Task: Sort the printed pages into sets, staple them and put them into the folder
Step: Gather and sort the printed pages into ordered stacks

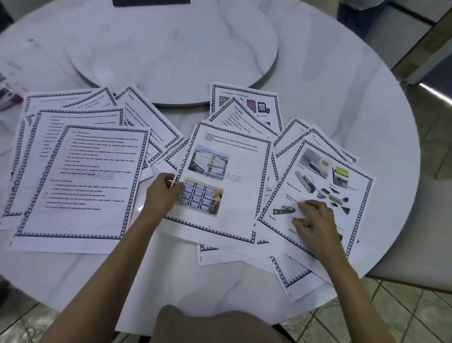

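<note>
Several printed pages with dark patterned borders lie spread over the round white table (354, 80). A text-only pile (80, 181) lies at the left. In the middle is a page with two pictures (234, 176); my left hand (162, 193) pinches its left edge between thumb and fingers. To the right, a page showing small devices (325, 181) tops a fanned heap, and my right hand (315, 225) rests on its lower part with the fingertips pressing down. More pages (247, 105) lie behind. No stapler or folder can be made out.
A raised round turntable (171, 49) fills the table's middle. A dark flat object (151, 2) sits at the far edge. Blurred small items (7, 95) lie at the far left. A chair seat (415, 244) stands at the right, over tiled floor.
</note>
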### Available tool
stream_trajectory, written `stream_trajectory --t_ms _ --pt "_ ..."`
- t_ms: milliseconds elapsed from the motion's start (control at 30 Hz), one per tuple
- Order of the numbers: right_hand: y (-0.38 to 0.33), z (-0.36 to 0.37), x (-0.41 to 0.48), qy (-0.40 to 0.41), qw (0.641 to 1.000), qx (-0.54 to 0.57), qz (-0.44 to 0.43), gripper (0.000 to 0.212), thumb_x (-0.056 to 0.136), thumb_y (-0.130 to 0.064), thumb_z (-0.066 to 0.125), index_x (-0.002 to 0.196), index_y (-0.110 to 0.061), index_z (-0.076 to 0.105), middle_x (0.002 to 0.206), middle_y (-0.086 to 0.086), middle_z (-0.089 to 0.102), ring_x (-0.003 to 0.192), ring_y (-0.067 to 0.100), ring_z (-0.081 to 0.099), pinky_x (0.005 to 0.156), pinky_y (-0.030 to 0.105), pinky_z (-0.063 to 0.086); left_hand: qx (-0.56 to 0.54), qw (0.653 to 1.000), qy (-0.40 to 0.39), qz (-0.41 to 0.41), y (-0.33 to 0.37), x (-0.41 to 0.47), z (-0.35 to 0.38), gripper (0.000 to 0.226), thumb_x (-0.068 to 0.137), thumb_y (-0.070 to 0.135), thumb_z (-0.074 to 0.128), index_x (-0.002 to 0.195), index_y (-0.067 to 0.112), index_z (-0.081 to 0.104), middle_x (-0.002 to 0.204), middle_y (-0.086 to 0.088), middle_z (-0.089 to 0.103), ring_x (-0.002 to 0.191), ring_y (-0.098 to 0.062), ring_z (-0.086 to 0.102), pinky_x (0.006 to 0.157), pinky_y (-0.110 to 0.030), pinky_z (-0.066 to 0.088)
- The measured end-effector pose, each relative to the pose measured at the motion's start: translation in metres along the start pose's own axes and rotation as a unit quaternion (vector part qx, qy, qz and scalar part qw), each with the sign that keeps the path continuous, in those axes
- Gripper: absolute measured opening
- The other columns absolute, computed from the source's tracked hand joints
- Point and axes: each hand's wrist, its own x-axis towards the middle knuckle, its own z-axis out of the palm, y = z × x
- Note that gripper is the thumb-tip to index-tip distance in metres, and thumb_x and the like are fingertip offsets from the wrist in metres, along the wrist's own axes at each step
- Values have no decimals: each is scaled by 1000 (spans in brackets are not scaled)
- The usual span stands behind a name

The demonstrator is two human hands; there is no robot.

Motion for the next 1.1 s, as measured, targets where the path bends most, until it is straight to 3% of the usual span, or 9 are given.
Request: stream_trajectory --t_ms 67,167,233,300,367,500,633,867,1100 --pt "1 -1 0 -6 1000 4 2 41 81 -6 66 121 -2 59 127 16 49 122 27 38 96 22 30 -12 1000 -21 -8 -5 0 -1 31 92 24 54 119 9 55 99 -1 51 93 -19 47 80 -28 38" --pt "5 -5 -1 -4 1000 12 -11 41 80 -5 68 120 -3 60 125 13 50 120 24 39 93 10 29 -16 1000 -24 6 -10 -4 -3 22 93 22 51 76 9 58 68 -4 50 72 -22 43 60 -27 30" --pt "9 -11 -1 14 1000 28 -1 39 80 -5 68 119 -2 60 124 13 51 119 25 40 95 14 33 -10 1000 -7 26 -12 -8 -4 26 93 21 50 81 0 59 72 -14 55 71 -23 45 59 -29 30" --pt "15 -18 -3 64 997 15 29 35 81 -4 66 116 -2 60 121 18 51 116 33 42 97 35 40 1 999 15 47 -13 -13 -3 25 93 20 49 86 -1 59 80 -18 60 74 -24 49 58 -27 33" --pt "23 -24 -7 127 988 -32 77 35 80 -5 68 114 0 60 117 24 51 111 41 42 93 44 38 12 997 28 67 -16 -16 -2 22 94 19 48 89 1 60 85 -17 63 78 -24 52 61 -22 36" --pt "38 -34 -12 129 958 -78 245 63 79 -24 72 128 4 45 127 31 38 118 45 33 99 51 32 30 995 44 89 -20 -19 0 25 95 18 46 93 -4 57 86 -22 63 79 -26 52 62 -31 35" --pt "44 -40 -11 82 946 -55 309 76 78 -29 71 133 8 34 132 34 33 124 44 29 106 45 22 59 993 50 88 -20 -22 0 21 96 17 45 96 1 59 86 -10 60 81 -24 50 65 -30 31" --pt "46 -42 -6 90 937 24 337 73 78 -23 73 134 5 36 134 32 36 126 41 32 106 43 26 33 995 51 83 -24 -26 0 24 96 14 44 109 3 60 100 -8 62 88 -20 51 76 -27 34" --pt "38 -52 -6 193 931 113 287 30 90 -8 53 117 4 55 108 27 62 100 39 57 88 38 43 14 996 39 82 -25 -26 0 23 97 13 41 111 4 57 98 -5 59 89 -21 52 77 -28 35"
